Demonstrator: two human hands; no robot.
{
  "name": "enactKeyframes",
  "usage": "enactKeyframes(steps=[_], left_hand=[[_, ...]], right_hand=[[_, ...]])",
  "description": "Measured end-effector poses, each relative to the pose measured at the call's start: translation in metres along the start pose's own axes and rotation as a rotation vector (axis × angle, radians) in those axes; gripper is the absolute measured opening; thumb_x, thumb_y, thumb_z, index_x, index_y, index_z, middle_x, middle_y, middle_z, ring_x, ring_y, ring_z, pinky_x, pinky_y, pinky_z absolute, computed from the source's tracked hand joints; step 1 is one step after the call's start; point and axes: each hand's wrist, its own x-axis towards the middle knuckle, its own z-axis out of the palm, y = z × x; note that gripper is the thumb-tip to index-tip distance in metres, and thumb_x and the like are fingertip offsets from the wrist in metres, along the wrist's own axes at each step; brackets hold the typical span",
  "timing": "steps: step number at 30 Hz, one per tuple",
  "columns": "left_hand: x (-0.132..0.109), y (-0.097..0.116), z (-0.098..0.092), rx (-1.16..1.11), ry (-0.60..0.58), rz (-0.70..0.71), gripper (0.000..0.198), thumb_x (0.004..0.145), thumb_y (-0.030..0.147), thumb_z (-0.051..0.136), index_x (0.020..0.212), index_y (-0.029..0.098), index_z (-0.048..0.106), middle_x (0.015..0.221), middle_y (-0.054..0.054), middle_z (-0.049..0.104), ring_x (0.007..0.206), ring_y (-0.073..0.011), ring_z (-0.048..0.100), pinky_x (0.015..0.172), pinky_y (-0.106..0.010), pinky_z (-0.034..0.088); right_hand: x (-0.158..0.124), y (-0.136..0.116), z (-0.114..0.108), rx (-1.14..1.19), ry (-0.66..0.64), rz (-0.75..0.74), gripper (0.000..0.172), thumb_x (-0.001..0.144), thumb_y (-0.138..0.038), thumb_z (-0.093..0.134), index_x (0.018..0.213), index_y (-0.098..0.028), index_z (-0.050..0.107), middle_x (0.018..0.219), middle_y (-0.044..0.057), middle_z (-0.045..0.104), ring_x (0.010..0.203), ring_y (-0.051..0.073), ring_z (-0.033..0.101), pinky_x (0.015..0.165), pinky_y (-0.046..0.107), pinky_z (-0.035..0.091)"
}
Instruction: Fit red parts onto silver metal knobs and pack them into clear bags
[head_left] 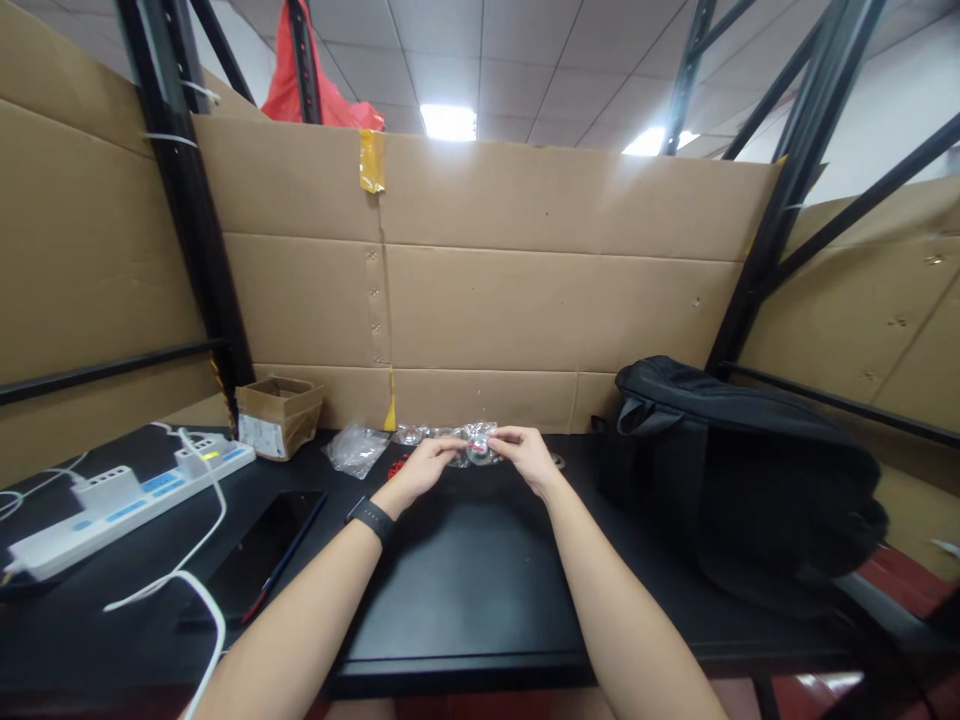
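Note:
Near the back of the black table (465, 600), both my hands meet at a small round, clear-looking item with a red strip (478, 450); its exact kind is too small to make out. My left hand (424, 470), with a dark watch on the wrist, pinches its left side. The thumb and fingers of my right hand (526, 458) close on its right edge. Several small clear plastic packets (411, 434) lie behind my hands. Small red pieces (396, 467) show beside my left hand, partly hidden by it.
A crumpled clear bag (357, 450) and an open cardboard box (279, 415) are at the back left. A white power strip (135, 508) with cables and a dark tablet-like device (262, 550) lie at left. A black backpack (742, 480) stands at right; cardboard (487, 300) walls the back.

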Motion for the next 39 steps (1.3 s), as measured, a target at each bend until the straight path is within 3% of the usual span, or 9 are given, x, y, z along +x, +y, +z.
enactKeyframes(steps=[6, 15, 17, 22, 24, 31, 34, 36, 39], left_hand=[[-0.002, -0.002, 0.001, 0.002, 0.019, 0.045, 0.03, 0.078, 0.037, 0.074, 0.099, 0.016, 0.077, 0.105, -0.01, 0.075, 0.102, -0.0242, 0.066, 0.098, -0.037, 0.047], [0.0, -0.004, -0.005, 0.153, 0.142, -0.02, 0.022, 0.08, 0.039, 0.07, 0.079, 0.019, 0.078, 0.1, -0.009, 0.076, 0.102, -0.0243, 0.067, 0.099, -0.037, 0.047], [-0.001, -0.011, -0.008, 0.216, 0.185, -0.048, 0.021, 0.079, 0.039, 0.071, 0.078, 0.019, 0.078, 0.102, -0.009, 0.075, 0.102, -0.0244, 0.067, 0.099, -0.037, 0.047], [-0.003, -0.017, -0.013, 0.373, 0.166, -0.123, 0.017, 0.078, 0.037, 0.07, 0.078, 0.022, 0.078, 0.094, -0.006, 0.076, 0.094, -0.0228, 0.068, 0.09, -0.034, 0.048], [-0.005, -0.013, -0.011, 0.442, 0.133, -0.168, 0.017, 0.078, 0.038, 0.071, 0.078, 0.023, 0.078, 0.094, -0.004, 0.076, 0.092, -0.0227, 0.068, 0.088, -0.033, 0.047], [-0.008, 0.001, 0.001, 0.592, 0.094, -0.274, 0.02, 0.076, 0.045, 0.072, 0.075, 0.026, 0.078, 0.096, -0.004, 0.077, 0.098, -0.0263, 0.066, 0.086, -0.034, 0.043], [-0.008, 0.004, 0.003, 0.6, 0.083, -0.339, 0.019, 0.075, 0.046, 0.073, 0.074, 0.028, 0.079, 0.091, -0.004, 0.078, 0.095, -0.0285, 0.067, 0.085, -0.036, 0.043], [-0.008, 0.006, 0.003, 0.593, 0.076, -0.389, 0.021, 0.075, 0.048, 0.072, 0.074, 0.029, 0.079, 0.087, -0.005, 0.078, 0.093, -0.0294, 0.068, 0.085, -0.037, 0.043], [-0.008, 0.009, 0.004, 0.575, 0.078, -0.437, 0.024, 0.075, 0.051, 0.071, 0.074, 0.028, 0.079, 0.083, -0.005, 0.078, 0.091, -0.0292, 0.07, 0.084, -0.036, 0.045]], right_hand=[[0.0, -0.001, -0.001, -0.051, 0.008, -0.031, 0.039, 0.063, -0.046, 0.083, 0.084, -0.014, 0.076, 0.082, 0.009, 0.075, 0.067, 0.019, 0.066, 0.059, 0.028, 0.049], [0.002, -0.001, -0.004, -0.124, -0.011, -0.025, 0.034, 0.065, -0.045, 0.079, 0.08, -0.016, 0.069, 0.073, 0.006, 0.072, 0.062, 0.019, 0.067, 0.055, 0.028, 0.05], [0.004, 0.0, -0.017, -0.22, 0.093, -0.03, 0.029, 0.068, -0.038, 0.074, 0.086, -0.016, 0.067, 0.073, 0.004, 0.071, 0.06, 0.018, 0.066, 0.057, 0.028, 0.05], [0.007, 0.01, -0.054, -0.661, 0.579, -0.007, 0.034, 0.073, -0.018, 0.056, 0.107, -0.018, 0.059, 0.068, 0.001, 0.067, 0.067, 0.02, 0.067, 0.072, 0.031, 0.049], [0.007, 0.016, -0.06, -0.749, 0.612, 0.003, 0.034, 0.075, -0.02, 0.055, 0.109, -0.018, 0.057, 0.075, 0.003, 0.069, 0.077, 0.022, 0.067, 0.078, 0.032, 0.048], [0.008, 0.015, -0.044, -0.917, 0.402, -0.072, 0.035, 0.076, -0.017, 0.062, 0.111, -0.02, 0.062, 0.117, 0.011, 0.063, 0.108, 0.025, 0.06, 0.094, 0.037, 0.044], [0.001, 0.012, -0.025, -0.839, 0.084, -0.136, 0.035, 0.074, -0.02, 0.071, 0.109, -0.021, 0.066, 0.112, 0.008, 0.065, 0.094, 0.02, 0.063, 0.087, 0.034, 0.048], [-0.003, 0.014, -0.008, -0.675, -0.151, -0.135, 0.053, 0.066, -0.029, 0.081, 0.116, -0.019, 0.065, 0.114, 0.009, 0.066, 0.081, 0.016, 0.065, 0.076, 0.029, 0.052], [-0.007, 0.02, 0.015, -0.636, -0.27, -0.117, 0.057, 0.059, -0.033, 0.087, 0.111, -0.017, 0.07, 0.102, 0.008, 0.071, 0.074, 0.016, 0.066, 0.067, 0.025, 0.05]])
